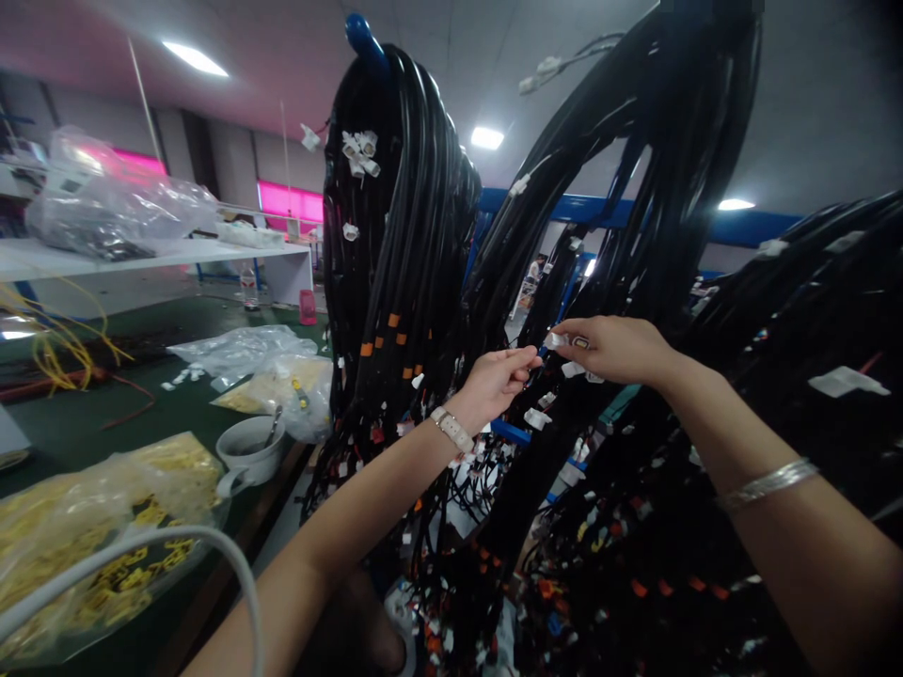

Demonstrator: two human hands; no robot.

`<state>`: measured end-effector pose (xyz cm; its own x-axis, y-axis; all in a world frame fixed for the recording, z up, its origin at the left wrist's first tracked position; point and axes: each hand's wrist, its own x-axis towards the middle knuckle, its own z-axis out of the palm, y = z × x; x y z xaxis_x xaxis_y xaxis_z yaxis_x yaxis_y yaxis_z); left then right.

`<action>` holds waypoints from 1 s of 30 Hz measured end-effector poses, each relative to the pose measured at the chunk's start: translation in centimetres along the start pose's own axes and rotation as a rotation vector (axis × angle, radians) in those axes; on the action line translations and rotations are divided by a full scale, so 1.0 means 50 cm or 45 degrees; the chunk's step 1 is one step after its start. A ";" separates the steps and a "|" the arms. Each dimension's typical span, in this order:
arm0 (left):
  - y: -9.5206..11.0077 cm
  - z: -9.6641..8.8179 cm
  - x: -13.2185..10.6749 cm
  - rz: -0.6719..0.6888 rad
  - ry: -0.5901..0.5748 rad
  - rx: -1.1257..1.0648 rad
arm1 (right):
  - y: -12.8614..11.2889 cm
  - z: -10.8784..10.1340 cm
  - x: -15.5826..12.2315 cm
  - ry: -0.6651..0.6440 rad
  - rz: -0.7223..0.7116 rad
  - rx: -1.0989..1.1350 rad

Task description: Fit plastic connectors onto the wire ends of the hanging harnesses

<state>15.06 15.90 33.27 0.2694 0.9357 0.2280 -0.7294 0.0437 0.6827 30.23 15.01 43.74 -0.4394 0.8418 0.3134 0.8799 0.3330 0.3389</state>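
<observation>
A white plastic connector [554, 340] sits at the fingertips of a worker's right hand [607, 346], pinched between thumb and forefinger in front of hanging wire harnesses. Just to its left, the left hand [498, 381] meets it almost tip to tip, thumb and forefinger pressed together; whether a thin wire lies between them cannot be told. A second white connector [580, 343] shows beside the right hand's fingers.

The step in hand appears to be close two-handed work on the connector. The next move seems to call for a steady right pinch, fine control from the left fingertips, and neighboring leads kept out of the way.

Behind the hands, a thick black cable bundle [578, 141] arches up to the right. To the left, another black harness bundle [437, 188] drapes from a blue hook [361, 38], with orange tags [393, 321] down its length.

At left, a green worktop [194, 409] carries a white mug [258, 465] with a handle standing in it and, nearer, a clear bag of yellow parts [113, 489]. Farther off stands a white shelf [232, 252].
</observation>
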 end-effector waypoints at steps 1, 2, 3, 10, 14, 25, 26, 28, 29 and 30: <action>0.001 0.000 0.000 -0.004 -0.006 0.001 | 0.000 0.000 0.000 0.006 -0.002 -0.002; 0.002 0.000 0.001 -0.010 -0.013 0.007 | 0.000 0.000 0.000 0.011 -0.003 -0.006; 0.003 0.000 0.001 -0.017 -0.021 0.019 | 0.000 0.000 -0.001 0.015 -0.002 -0.009; 0.008 0.009 -0.004 -0.035 -0.034 0.094 | -0.003 -0.003 -0.003 0.004 -0.006 -0.008; 0.009 0.013 -0.009 -0.016 -0.040 0.128 | -0.002 -0.001 -0.004 0.008 -0.014 -0.013; 0.009 0.012 -0.006 0.055 0.004 0.252 | 0.000 -0.011 -0.007 -0.050 -0.067 0.096; 0.009 0.012 -0.006 0.064 0.005 0.254 | 0.000 -0.011 -0.007 -0.059 -0.076 0.113; 0.009 0.013 -0.007 0.087 0.005 0.255 | 0.001 -0.012 -0.006 -0.068 -0.087 0.133; 0.008 0.013 -0.008 0.098 0.008 0.260 | 0.002 -0.012 -0.006 -0.069 -0.089 0.138; 0.008 0.013 -0.008 0.106 0.015 0.274 | 0.002 -0.013 -0.006 -0.069 -0.090 0.141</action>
<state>15.08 15.29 33.90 0.2056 0.9369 0.2828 -0.5974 -0.1088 0.7945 30.32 14.54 44.24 -0.4933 0.8353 0.2427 0.8629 0.4347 0.2578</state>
